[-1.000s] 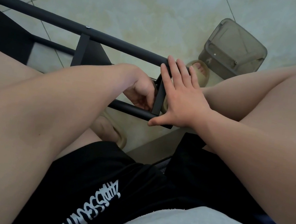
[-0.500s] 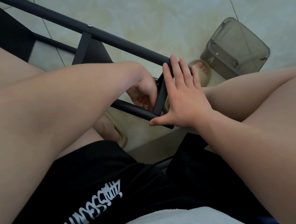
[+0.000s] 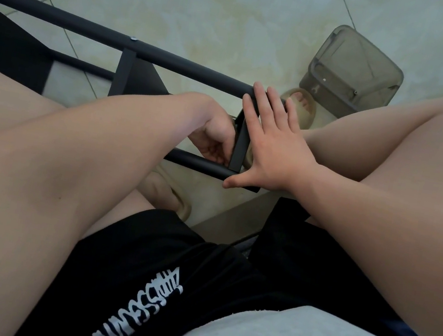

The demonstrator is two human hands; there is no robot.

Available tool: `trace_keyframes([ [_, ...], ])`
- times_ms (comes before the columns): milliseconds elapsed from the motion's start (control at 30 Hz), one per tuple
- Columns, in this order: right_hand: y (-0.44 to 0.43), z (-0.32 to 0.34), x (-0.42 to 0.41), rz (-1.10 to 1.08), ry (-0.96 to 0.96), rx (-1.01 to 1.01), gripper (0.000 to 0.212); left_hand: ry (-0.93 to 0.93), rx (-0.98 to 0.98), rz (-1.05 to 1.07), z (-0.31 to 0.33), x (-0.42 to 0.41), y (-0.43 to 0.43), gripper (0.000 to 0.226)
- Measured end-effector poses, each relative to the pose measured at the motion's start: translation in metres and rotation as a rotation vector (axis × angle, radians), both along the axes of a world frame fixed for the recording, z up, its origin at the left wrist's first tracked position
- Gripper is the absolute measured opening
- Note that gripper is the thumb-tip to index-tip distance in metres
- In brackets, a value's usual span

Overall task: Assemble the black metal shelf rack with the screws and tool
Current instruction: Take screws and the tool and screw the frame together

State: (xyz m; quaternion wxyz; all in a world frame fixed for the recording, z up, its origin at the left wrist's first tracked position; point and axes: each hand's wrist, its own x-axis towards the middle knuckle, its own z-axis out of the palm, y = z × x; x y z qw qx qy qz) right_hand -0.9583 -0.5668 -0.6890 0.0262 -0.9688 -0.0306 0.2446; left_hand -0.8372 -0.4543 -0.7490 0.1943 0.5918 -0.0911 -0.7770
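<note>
Left hand (image 3: 215, 137) fractionally rightward, curled against rack (image 3: 173, 60); right hand (image 3: 274, 158) flat, fingers (image 3: 275, 103) together; shorts (image 3: 143, 251) lettering illegible.

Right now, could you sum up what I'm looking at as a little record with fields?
Work piece: black rack frame, between the person's legs
Bracing: right hand flat, fingers straight, pressed against the frame's short end bar
Working: left hand, fingers curled on the other side of that bar; whatever it holds is hidden
Fastener seen: small silver screw head on the long top rail
Nearby: grey see-through container on the tiled floor
</note>
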Motion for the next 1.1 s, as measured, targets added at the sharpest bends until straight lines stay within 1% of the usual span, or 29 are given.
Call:
trace_keyframes([
  [200, -0.005, 0.001, 0.005, -0.012, 0.014, 0.002, 0.155, 0.028, 0.017, -0.001, -0.001, 0.003, 0.006, 0.012],
  [433, 0.000, -0.001, 0.001, -0.001, 0.001, 0.000, 0.154, 0.004, 0.063, -0.054, -0.002, 0.003, 0.000, 0.011],
  [733, 0.000, -0.001, -0.001, 0.003, -0.002, -0.006, 0.153, 0.019, 0.018, -0.001, -0.003, 0.000, 0.000, 0.018],
  [1100, -0.004, -0.002, 0.001, 0.003, 0.003, 0.012, 0.153, 0.090, -0.112, 0.155, -0.004, -0.005, 0.013, 0.029],
])
